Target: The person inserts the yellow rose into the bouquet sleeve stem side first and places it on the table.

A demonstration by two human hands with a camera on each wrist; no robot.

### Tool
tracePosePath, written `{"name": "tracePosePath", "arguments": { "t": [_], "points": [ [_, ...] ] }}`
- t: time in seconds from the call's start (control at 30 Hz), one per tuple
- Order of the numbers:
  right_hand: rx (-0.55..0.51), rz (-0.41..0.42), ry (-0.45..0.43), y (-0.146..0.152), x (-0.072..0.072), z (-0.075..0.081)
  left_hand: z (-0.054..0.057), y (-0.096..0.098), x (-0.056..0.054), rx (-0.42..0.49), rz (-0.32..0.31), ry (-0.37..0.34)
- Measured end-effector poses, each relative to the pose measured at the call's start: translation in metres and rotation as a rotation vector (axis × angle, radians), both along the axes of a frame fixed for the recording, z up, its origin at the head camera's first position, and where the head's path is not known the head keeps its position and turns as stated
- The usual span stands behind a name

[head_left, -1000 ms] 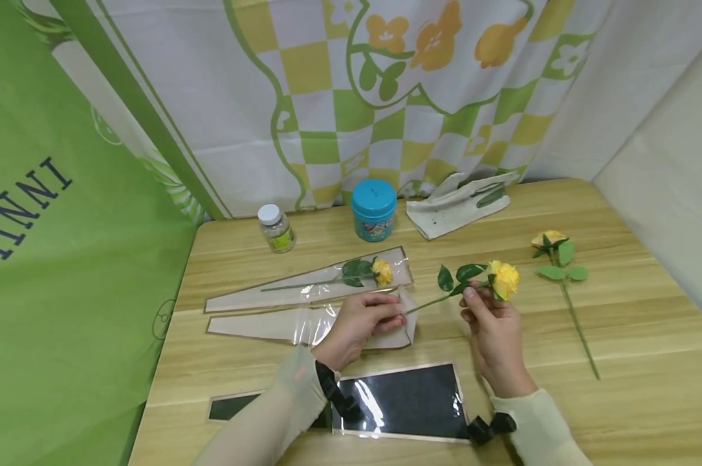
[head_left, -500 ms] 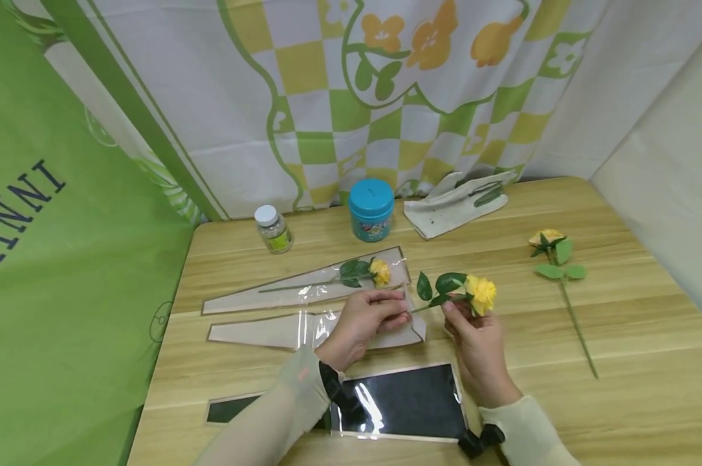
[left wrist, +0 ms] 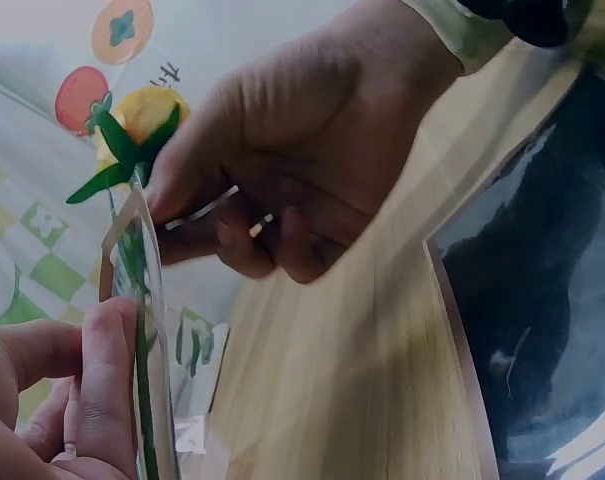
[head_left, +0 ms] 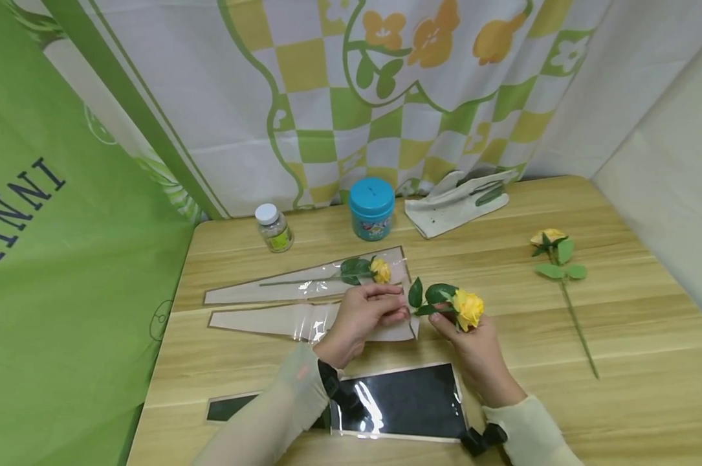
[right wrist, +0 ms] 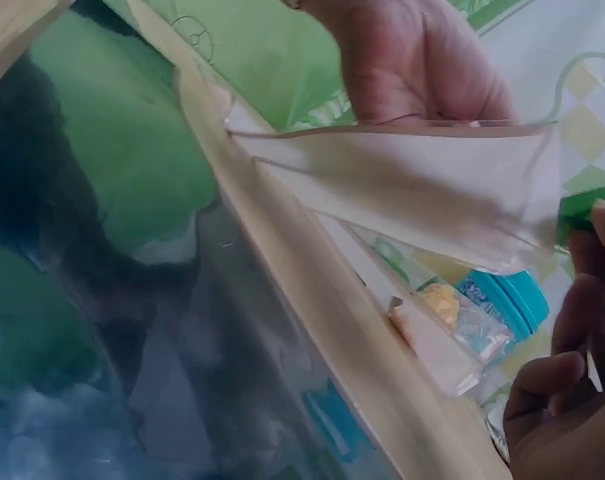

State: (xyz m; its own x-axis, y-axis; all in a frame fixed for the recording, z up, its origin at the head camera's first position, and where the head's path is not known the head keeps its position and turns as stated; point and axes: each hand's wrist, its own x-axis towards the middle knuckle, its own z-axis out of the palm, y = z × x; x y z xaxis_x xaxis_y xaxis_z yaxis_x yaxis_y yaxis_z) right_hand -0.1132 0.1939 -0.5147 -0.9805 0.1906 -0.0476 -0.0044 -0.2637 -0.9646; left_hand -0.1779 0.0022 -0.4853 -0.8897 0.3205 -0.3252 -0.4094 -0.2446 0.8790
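Note:
My left hand (head_left: 365, 317) pinches the wide, opened end of a clear sleeve with a pale backing (head_left: 257, 320). In the right hand (head_left: 475, 349) is a yellow artificial rose (head_left: 468, 308), pinched just below its bloom. Its green stem (left wrist: 142, 370) runs inside the sleeve in the left wrist view, while the leaves (head_left: 440, 293) stay at the mouth. Seen from the right wrist, the sleeve (right wrist: 412, 185) is lifted off the table at this end. A second such sleeve (head_left: 222, 297) lies just behind, with a yellow rose (head_left: 380, 270) on or in it; which, I cannot tell.
Dark sleeves (head_left: 409, 401) lie at the front, partly under the left arm. Another yellow rose (head_left: 569, 304) lies to the right. Along the back stand a white-capped jar (head_left: 275, 228) and a blue tub (head_left: 372, 208), beside folded gloves (head_left: 458, 204).
The right hand has moved left and slightly down with the rose, and more of the stem has gone into the sleeve. The left hand has stayed at the sleeve's mouth.

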Motion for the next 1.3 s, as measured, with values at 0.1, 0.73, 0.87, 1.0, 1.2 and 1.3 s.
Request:
{"name": "tracePosePath", "arguments": {
  "t": [0.1,0.73,0.87,1.0,1.2,1.3],
  "points": [
    [0.067,0.043,-0.034,0.0,-0.001,-0.001,0.001,0.001,0.001,0.006,-0.001,0.001],
    [-0.413,0.38,0.233,0.023,-0.001,-0.007,-0.001,-0.006,0.0,0.014,0.05,-0.022],
    [-0.354,0.306,0.187,0.026,-0.001,-0.004,-0.001,-0.008,0.001,-0.012,0.034,-0.004],
    [-0.286,0.288,0.189,0.029,-0.002,0.001,0.001,-0.009,0.0,-0.049,0.01,0.079],
    [-0.099,0.315,0.274,0.036,-0.001,0.006,0.006,-0.008,0.001,-0.078,-0.027,0.138],
    [-0.033,0.331,0.267,0.038,0.001,0.006,0.008,-0.008,0.002,-0.088,-0.044,0.127]
  ]
}}
